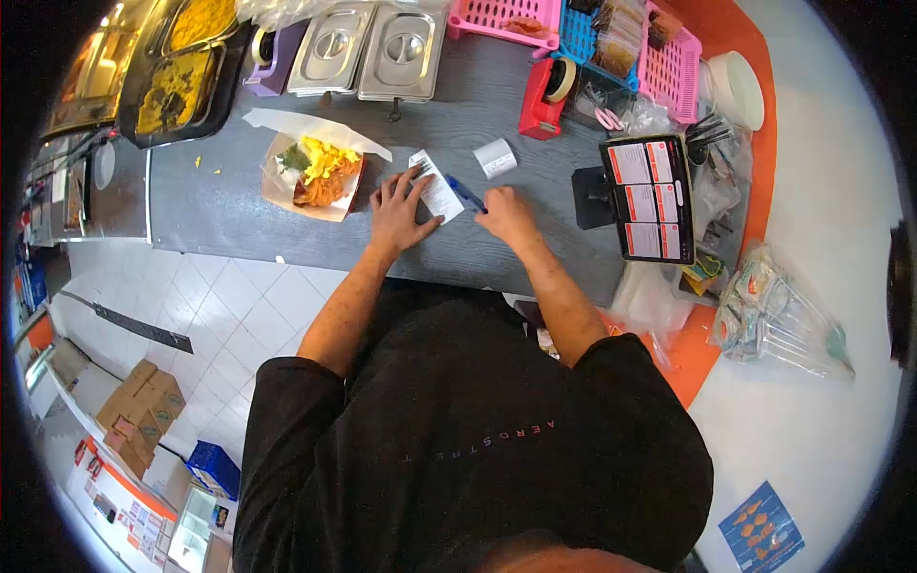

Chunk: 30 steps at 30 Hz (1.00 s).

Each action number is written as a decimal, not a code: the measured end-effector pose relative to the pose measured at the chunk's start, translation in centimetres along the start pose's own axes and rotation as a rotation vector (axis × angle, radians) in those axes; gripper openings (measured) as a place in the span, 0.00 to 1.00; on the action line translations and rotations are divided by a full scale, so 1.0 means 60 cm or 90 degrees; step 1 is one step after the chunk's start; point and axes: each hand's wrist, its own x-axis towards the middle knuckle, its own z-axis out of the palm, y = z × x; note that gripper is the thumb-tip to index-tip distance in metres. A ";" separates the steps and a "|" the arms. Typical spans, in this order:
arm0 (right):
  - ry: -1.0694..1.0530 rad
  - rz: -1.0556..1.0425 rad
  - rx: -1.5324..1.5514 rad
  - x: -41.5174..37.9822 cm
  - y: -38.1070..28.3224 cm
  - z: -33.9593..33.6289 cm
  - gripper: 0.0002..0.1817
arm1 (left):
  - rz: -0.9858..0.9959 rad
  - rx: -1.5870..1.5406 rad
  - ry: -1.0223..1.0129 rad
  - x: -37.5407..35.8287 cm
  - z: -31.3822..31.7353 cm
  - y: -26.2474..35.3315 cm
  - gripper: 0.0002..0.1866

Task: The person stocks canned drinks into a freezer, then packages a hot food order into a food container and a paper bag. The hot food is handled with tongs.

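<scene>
My left hand [399, 212] lies on the grey counter with its fingers spread, the fingertips touching a white printed slip [437, 189]. Curled fingers of my right hand [508, 218] hold the end of a blue pen-like object [465, 194], which slants beside the slip's right edge. Just beyond the right hand sits a small roll of white paper [496, 159]. To the left of my left hand, an open paper box [277, 189] holds yellow, orange and white-green food [327, 172].
Two lidded steel containers [403, 57] stand at the back. A red tape dispenser [543, 113] is behind the paper roll. At the right are a tablet on a stand [652, 201], pink baskets [676, 72] and plastic bags. Food trays [181, 91] stand back left.
</scene>
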 end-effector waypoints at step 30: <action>0.262 0.021 0.814 -0.008 -0.090 0.104 0.18 | 0.034 0.023 -0.073 0.004 -0.006 -0.022 0.42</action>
